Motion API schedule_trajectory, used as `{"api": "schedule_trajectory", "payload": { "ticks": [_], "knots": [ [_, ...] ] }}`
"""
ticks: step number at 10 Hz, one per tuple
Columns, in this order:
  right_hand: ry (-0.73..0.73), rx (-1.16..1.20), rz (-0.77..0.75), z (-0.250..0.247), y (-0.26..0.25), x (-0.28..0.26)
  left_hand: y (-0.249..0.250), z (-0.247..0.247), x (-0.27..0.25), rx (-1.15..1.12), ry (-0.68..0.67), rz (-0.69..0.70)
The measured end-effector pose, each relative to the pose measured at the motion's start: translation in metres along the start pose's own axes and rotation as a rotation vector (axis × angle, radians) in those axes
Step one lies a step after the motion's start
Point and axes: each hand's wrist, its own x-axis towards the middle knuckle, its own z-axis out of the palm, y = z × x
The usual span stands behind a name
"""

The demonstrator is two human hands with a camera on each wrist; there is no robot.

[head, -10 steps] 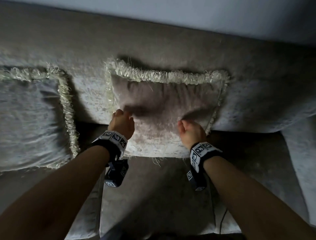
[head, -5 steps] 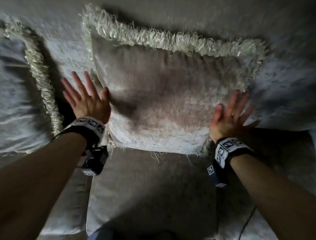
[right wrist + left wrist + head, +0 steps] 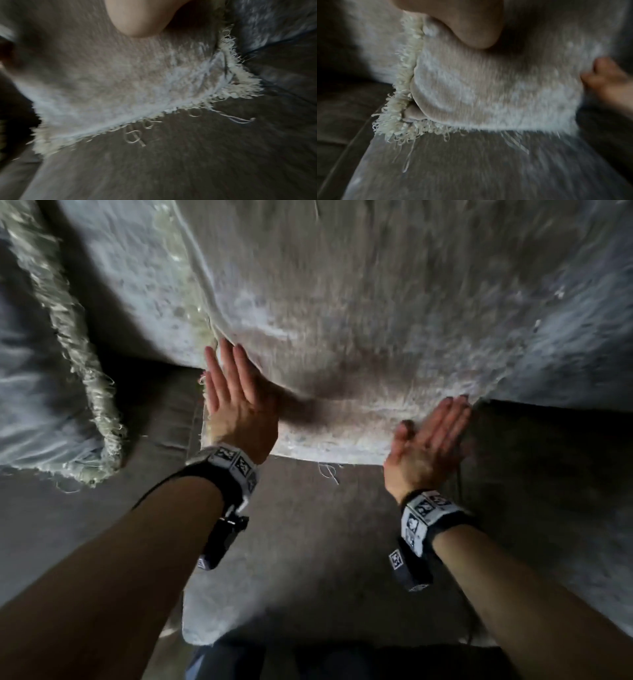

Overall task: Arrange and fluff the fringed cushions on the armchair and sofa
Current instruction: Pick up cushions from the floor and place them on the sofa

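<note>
While both hands press in from either side, the cushion (image 3: 342, 344) stands propped against the sofa back (image 3: 565, 337), its lower edge resting on the seat (image 3: 308, 542). The left hand (image 3: 236, 409) lies flat on the cushion's left flank, fingers (image 3: 236, 364) straight and close together, clamped on nothing. The right hand (image 3: 428, 443) meets the lower right corner the same way, fingers straight and together. A second cushion (image 3: 37, 378) sits well apart to the left. My guess is that uneven pushing could tip the cushion forward off the back or skew it sideways. Loose fringe (image 3: 393, 121) threads trailing on the seat could snag under a palm and pull, and a hard squeeze might leave the filling bunched in the middle
</note>
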Motion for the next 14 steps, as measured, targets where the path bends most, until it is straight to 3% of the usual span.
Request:
{"api": "schedule_trajectory", "payload": {
  "ticks": [1, 2, 3, 4, 5, 6, 7, 8, 9, 10, 11, 12, 13, 14],
  "knots": [
    [0.015, 0.302, -0.412, -0.013, -0.063, -0.019, 0.029, 0.001, -0.014, -0.094, 0.101, 0.227],
    [-0.127, 0.397, -0.469, 0.001, -0.089, -0.019, 0.049, 0.003, -0.012, -0.263, -0.186, 0.212],
    [-0.357, 0.324, 0.004, 0.013, -0.034, 0.009, 0.018, 0.021, 0.006, -0.093, -0.516, -0.005],
    [-0.46, -0.15, 0.278, 0.004, 0.052, 0.041, -0.028, 0.028, 0.013, 0.192, -0.661, -0.1],
    [-0.653, -0.307, -0.053, -0.002, 0.048, 0.035, -0.014, 0.036, -0.001, 0.218, -0.795, 0.085],
    [-0.983, 0.062, -0.155, 0.011, -0.013, -0.003, 0.05, 0.045, -0.023, -0.001, -0.873, 0.291],
    [-0.813, 0.267, -0.032, 0.012, -0.047, 0.007, 0.071, 0.036, -0.008, -0.252, -0.714, 0.113],
    [-0.515, 0.275, 0.182, 0.002, -0.01, 0.036, 0.034, 0.017, 0.0, -0.164, -0.592, -0.034],
    [-0.006, 0.313, 0.193, -0.05, -0.006, 0.05, 0.027, -0.033, 0.0, -0.06, -0.196, 0.116],
    [0.284, 0.479, 0.013, -0.111, -0.058, 0.066, 0.062, -0.087, 0.021, -0.143, 0.288, 0.195],
    [0.133, 0.251, -0.371, -0.128, -0.102, 0.077, 0.093, -0.118, 0.047, -0.059, 0.258, 0.386],
    [-0.212, 0.08, -0.113, -0.117, -0.067, 0.093, 0.052, -0.113, 0.062, 0.177, -0.042, 0.256],
    [-0.347, 0.07, 0.401, -0.148, -0.02, 0.103, 0.013, -0.135, 0.062, 0.119, -0.128, -0.044],
    [-0.245, 0.097, 0.139, -0.192, -0.027, 0.087, 0.041, -0.175, 0.065, 0.096, -0.135, 0.138]
  ]
}}
